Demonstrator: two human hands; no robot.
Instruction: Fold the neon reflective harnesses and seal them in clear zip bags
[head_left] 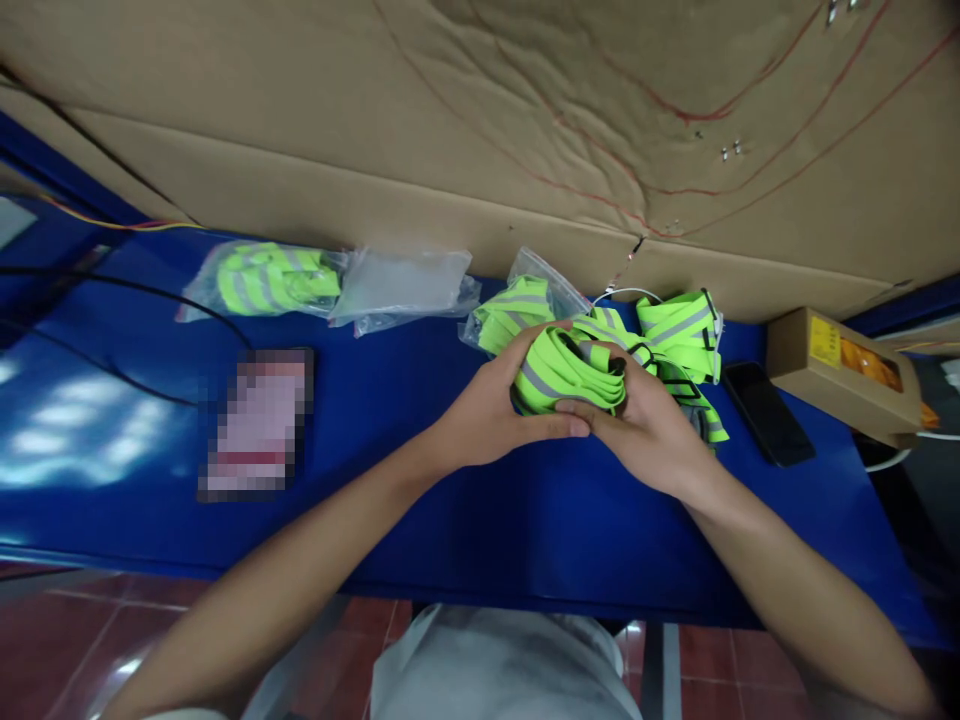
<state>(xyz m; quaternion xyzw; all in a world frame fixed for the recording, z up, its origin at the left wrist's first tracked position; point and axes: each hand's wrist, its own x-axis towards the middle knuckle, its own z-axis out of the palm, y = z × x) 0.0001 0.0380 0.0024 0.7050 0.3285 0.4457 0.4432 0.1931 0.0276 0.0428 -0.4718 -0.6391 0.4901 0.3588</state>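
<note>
A folded neon-green strap bundle with grey reflective stripes (568, 368) is held over the blue table (420, 480) by both hands. My left hand (491, 410) wraps its left side, fingers curled over the top and thumb underneath. On the right side, my right hand (649, 425) grips the bundle from below. More loose neon straps (682, 335) lie just behind the bundle. A clear bag with straps in it (517, 305) sits behind my left hand.
A bagged neon strap set (266, 278) and a clear plastic bag (405, 285) lie at the back left. A blurred tablet (259, 420) lies left of my hands, a black phone (766, 412) right, a cardboard box (840, 372) far right. Cardboard sheeting (480, 130) backs the table.
</note>
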